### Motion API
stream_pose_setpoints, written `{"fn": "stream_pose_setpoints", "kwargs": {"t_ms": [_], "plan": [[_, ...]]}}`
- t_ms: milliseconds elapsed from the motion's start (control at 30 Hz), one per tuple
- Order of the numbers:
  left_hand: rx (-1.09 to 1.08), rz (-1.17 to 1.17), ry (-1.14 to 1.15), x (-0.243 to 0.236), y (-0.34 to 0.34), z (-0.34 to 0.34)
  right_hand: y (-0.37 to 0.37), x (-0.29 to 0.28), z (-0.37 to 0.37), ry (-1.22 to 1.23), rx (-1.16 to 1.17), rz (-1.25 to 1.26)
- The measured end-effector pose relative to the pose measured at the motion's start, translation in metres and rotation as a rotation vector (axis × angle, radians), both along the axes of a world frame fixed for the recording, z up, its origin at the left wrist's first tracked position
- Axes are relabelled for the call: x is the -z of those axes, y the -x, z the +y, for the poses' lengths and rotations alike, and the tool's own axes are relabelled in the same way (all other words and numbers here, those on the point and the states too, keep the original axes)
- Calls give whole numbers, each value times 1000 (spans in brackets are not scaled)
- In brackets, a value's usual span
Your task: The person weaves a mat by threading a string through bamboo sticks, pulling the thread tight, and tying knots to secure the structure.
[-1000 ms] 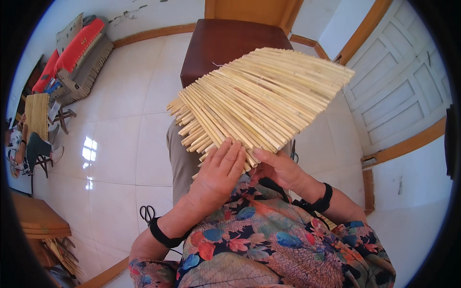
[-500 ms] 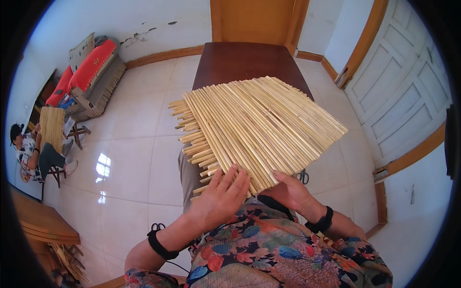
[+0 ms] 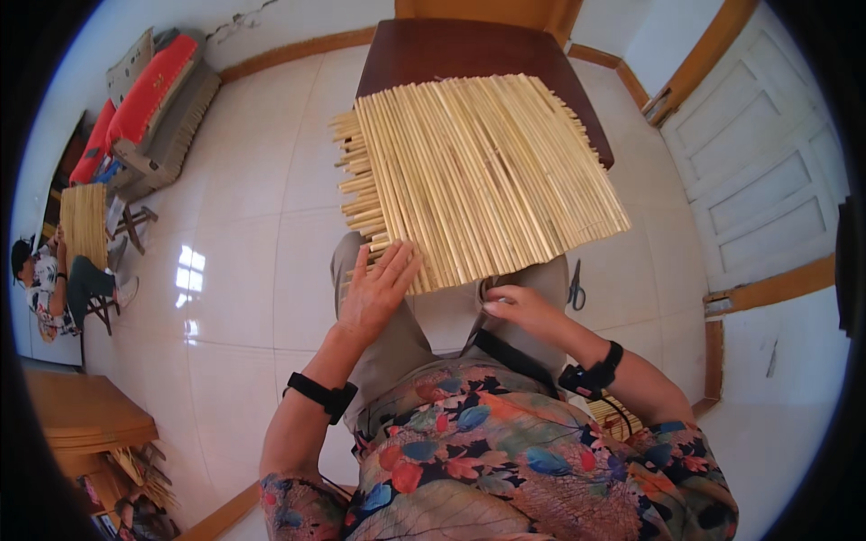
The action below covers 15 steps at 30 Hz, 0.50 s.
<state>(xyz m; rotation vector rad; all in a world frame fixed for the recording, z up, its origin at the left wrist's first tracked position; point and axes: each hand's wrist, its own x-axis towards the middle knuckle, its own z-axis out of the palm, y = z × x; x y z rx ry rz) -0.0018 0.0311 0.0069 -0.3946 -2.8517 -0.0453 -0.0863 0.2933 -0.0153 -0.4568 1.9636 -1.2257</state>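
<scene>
A panel of pale yellow reed stalks [image 3: 478, 180], laid side by side, slants from above my knees to the dark red-brown table [image 3: 388, 63]. A second layer of crosswise stalk ends [image 3: 361, 203] sticks out along its left side. My left hand [image 3: 383, 284] lies on the panel's near left corner, its fingers stretched out over the stalks. Just below the near edge, over my right thigh, is my right hand [image 3: 528, 311]. Its thumb and forefinger are pinched together, and whatever is between them is too small to make out.
Black scissors [image 3: 576, 286] are beside my right knee. At the far left a seated person [image 3: 54, 279] holds a similar reed panel [image 3: 86, 221] near a sofa with red covers [image 3: 153, 90]. A wooden cabinet [image 3: 90, 410] stands at the lower left, a white door [image 3: 767, 180] at the right.
My right hand has come off the panel's near edge and dropped just below it. My left hand now lies flatter at the left corner. The panel has turned slightly, and the view has tilted down.
</scene>
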Motion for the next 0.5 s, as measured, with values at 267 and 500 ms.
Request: {"fn": "stream_pose_setpoints", "kwargs": {"t_ms": [267, 500], "plan": [[-210, 148, -436, -9, -55, 22, 17, -89, -44, 48, -304, 1100], [-470, -727, -1689, 5, -54, 46, 28, -50, -86, 161, -499, 1041]]}}
